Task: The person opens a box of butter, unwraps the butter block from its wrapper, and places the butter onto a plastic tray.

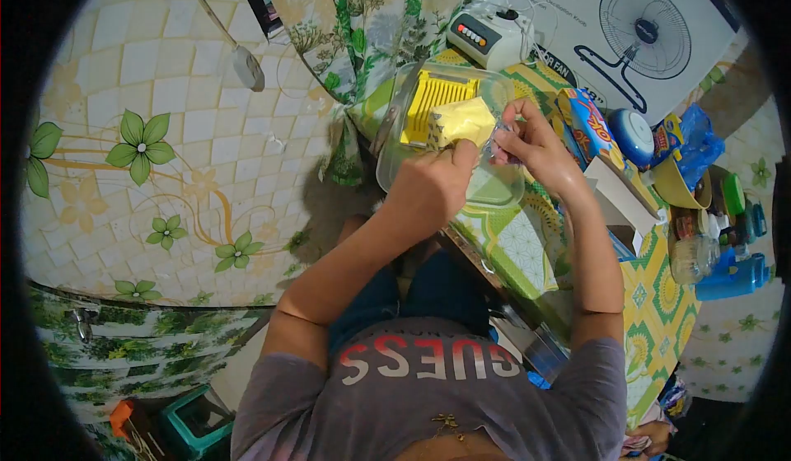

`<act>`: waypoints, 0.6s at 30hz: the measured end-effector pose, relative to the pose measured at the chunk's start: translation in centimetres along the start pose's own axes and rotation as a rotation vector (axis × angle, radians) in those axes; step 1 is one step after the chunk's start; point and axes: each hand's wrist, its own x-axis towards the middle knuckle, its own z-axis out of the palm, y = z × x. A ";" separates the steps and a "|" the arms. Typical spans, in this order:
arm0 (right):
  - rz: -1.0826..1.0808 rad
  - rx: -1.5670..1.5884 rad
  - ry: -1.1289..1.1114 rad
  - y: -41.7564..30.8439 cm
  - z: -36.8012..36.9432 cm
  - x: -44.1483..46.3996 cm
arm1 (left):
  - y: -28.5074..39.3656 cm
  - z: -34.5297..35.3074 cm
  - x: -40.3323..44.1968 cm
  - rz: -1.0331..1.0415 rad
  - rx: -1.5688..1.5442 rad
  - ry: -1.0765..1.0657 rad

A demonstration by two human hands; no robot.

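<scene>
A yellow wrapped packet [461,123] is held over a clear plastic container [494,189], with my left hand [441,177] closed on its near edge. To the right, my right hand [531,144] pinches a bit of clear, crinkled plastic [499,143] at the packet's side. Inside the container, at its far left, lies a yellow slatted piece [437,98]. The packet hides part of that piece. What the packet contains is not visible.
Behind the container are a white device with buttons [486,37] and a large fan box [610,32]. On the right stand a blue snack pack [589,123], an open white carton [614,201], a blue-and-white bowl [631,135], a yellow basket [684,185] and several bottles.
</scene>
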 end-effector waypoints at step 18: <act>0.181 -0.084 -0.227 -0.7 0.1 -0.6 | 0.6 -0.6 -0.1 -0.030 0.015 -0.099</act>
